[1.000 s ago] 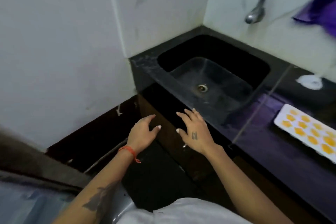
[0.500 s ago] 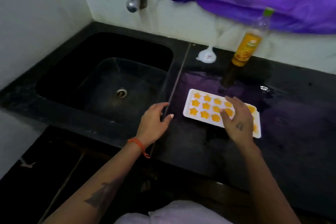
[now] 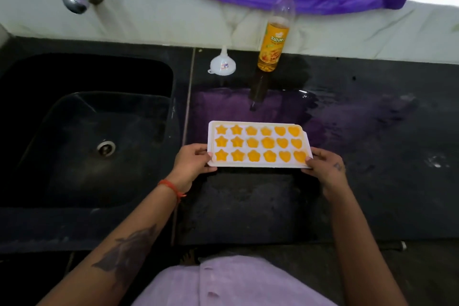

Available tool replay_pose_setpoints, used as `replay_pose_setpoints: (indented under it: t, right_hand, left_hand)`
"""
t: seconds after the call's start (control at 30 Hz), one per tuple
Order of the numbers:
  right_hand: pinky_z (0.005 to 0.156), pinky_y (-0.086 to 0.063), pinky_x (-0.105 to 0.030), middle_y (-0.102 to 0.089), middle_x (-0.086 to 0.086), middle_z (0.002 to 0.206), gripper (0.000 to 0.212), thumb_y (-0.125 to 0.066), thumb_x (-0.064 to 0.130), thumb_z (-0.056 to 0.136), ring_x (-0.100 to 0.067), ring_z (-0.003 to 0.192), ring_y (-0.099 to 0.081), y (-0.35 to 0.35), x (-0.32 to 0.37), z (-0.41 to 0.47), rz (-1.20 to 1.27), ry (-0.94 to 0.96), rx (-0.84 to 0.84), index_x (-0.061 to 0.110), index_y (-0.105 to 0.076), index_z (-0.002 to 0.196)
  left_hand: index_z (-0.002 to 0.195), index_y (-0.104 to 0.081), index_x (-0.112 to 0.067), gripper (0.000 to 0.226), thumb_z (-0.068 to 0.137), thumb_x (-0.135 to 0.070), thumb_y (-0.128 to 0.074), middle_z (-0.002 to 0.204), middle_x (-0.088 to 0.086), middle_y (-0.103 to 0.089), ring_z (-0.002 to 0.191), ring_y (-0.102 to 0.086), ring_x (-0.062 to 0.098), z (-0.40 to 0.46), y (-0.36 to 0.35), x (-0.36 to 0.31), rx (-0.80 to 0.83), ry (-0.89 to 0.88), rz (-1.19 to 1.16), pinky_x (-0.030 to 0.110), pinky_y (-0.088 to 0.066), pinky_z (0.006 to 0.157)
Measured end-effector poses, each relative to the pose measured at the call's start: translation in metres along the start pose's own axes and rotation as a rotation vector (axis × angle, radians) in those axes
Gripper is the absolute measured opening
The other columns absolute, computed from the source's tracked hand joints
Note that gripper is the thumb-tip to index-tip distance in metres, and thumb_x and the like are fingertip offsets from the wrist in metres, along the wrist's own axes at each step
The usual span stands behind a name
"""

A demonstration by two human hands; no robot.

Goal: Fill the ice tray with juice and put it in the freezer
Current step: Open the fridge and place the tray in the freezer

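**Black counter, filled tray in both my hands**

Black stone counter [image 3: 372, 194] is stretching under me, its sink [image 3: 82, 146] lying at nine o'clock. I am gripping the white ice tray [image 3: 257, 144], full of orange juice, at centre: my left hand [image 3: 191, 169] is pinching its left end, my right hand [image 3: 325, 169] its right. The juice bottle [image 3: 273, 42] is standing at twelve o'clock, a white funnel [image 3: 222, 63] just left of it.

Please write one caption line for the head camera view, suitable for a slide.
Both hands, left hand and right hand, grip the ends of a juice-filled ice tray on a black counter.
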State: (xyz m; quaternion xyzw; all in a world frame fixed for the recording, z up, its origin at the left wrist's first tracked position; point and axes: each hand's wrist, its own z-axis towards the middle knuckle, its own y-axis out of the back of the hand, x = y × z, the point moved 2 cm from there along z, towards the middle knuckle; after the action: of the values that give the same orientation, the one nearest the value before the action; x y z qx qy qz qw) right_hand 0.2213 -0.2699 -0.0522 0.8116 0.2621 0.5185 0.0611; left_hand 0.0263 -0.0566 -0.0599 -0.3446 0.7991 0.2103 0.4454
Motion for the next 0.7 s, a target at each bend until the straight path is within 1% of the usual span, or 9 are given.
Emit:
replay_pose_setpoints:
  t: [0.13,0.2,0.27,0.37,0.47,0.53,0.63,0.7]
  right_hand:
    - [0.072,-0.055,-0.03,-0.064,-0.013,0.114,0.04,-0.059,-0.001,0.088,-0.022,0.094,-0.064,0.001,-0.001,0.006,0.031,0.017,0.0,0.001,-0.053,0.127]
    - [0.067,-0.055,-0.027,-0.065,-0.01,0.107,0.039,-0.06,-0.001,0.087,-0.019,0.088,-0.065,0.0,-0.001,0.006,0.032,0.014,0.004,0.002,-0.055,0.126]
    - [0.065,-0.055,-0.027,-0.064,-0.007,0.1,0.038,-0.061,-0.002,0.087,-0.017,0.083,-0.064,-0.002,-0.001,0.006,0.036,0.019,0.016,0.002,-0.056,0.124]
    - [0.065,-0.055,-0.028,-0.065,-0.007,0.097,0.037,-0.061,-0.004,0.086,-0.016,0.08,-0.065,-0.006,0.0,0.006,0.053,0.043,0.048,0.0,-0.056,0.123]
    - [0.061,-0.057,-0.024,-0.065,-0.001,0.088,0.036,-0.061,-0.004,0.086,-0.014,0.078,-0.065,-0.012,0.002,0.002,0.046,0.093,0.088,0.001,-0.057,0.122]
    - [0.06,-0.058,-0.023,-0.066,-0.002,0.091,0.036,-0.061,-0.004,0.085,-0.015,0.079,-0.066,-0.018,0.007,-0.001,0.044,0.124,0.133,0.001,-0.057,0.121]
    - [0.057,-0.059,-0.021,-0.067,-0.011,0.103,0.036,-0.061,-0.005,0.085,-0.019,0.083,-0.067,-0.03,0.014,-0.009,0.041,0.172,0.21,0.001,-0.057,0.121]
    - [0.056,-0.058,-0.02,-0.067,-0.011,0.102,0.036,-0.061,-0.005,0.085,-0.017,0.082,-0.067,-0.04,0.019,-0.016,0.029,0.201,0.263,0.001,-0.057,0.121]
  left_hand:
    - [0.119,-0.057,0.005,0.029,0.09,0.002,-0.053,0.101,0.015,-0.065,0.091,-0.064,0.025,0.003,0.002,-0.001,-0.006,-0.003,-0.022,0.024,-0.059,0.061]
    - [0.119,-0.057,0.005,0.029,0.09,0.003,-0.053,0.104,0.017,-0.065,0.091,-0.065,0.026,0.002,0.002,0.0,-0.016,-0.001,-0.031,0.024,-0.059,0.06]
    - [0.12,-0.057,0.005,0.03,0.09,0.003,-0.054,0.102,0.016,-0.066,0.089,-0.065,0.025,0.0,0.004,0.001,-0.028,0.0,-0.046,0.023,-0.059,0.059]
    - [0.121,-0.056,0.005,0.031,0.09,0.003,-0.054,0.098,0.013,-0.066,0.086,-0.066,0.024,-0.005,0.01,0.004,-0.045,0.001,-0.079,0.024,-0.059,0.06]
    - [0.12,-0.057,0.005,0.031,0.09,0.003,-0.054,0.095,0.012,-0.067,0.081,-0.066,0.02,-0.016,0.02,0.007,-0.088,-0.021,-0.118,0.023,-0.059,0.059]
    - [0.12,-0.057,0.004,0.03,0.09,0.004,-0.053,0.09,0.009,-0.068,0.079,-0.066,0.019,-0.027,0.028,0.008,-0.111,-0.037,-0.151,0.022,-0.059,0.058]
    - [0.12,-0.057,0.004,0.031,0.089,0.005,-0.053,0.088,0.009,-0.068,0.08,-0.066,0.02,-0.045,0.043,0.011,-0.161,-0.05,-0.194,0.024,-0.059,0.06]
    - [0.12,-0.057,0.004,0.031,0.089,0.005,-0.054,0.088,0.009,-0.068,0.08,-0.066,0.021,-0.059,0.054,0.016,-0.209,-0.056,-0.222,0.024,-0.059,0.061]
